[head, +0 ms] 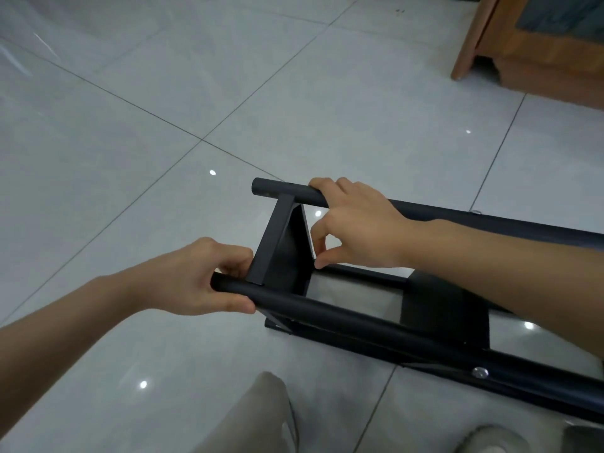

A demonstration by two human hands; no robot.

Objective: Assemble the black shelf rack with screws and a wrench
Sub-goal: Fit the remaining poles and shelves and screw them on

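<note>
- Beige trouser knee (261, 413) sits just before the black shelf rack (441, 308), which lies on the tiled floor (163, 125).
- Left hand (196, 279), forearm reaching from lower left, grips the near tube (327, 308) at its end.
- Right hand (359, 223) hooks its fingers (322, 184) over the far tube (281, 191), thumb and forefinger pinched at the end panel (287, 256) edge.
- Wooden cabinet (523, 60) stands well apart.

Glossy grey tiled floor (157, 119), black shelf rack (359, 320) lying on it, wooden cabinet (539, 63) standing beyond
</note>
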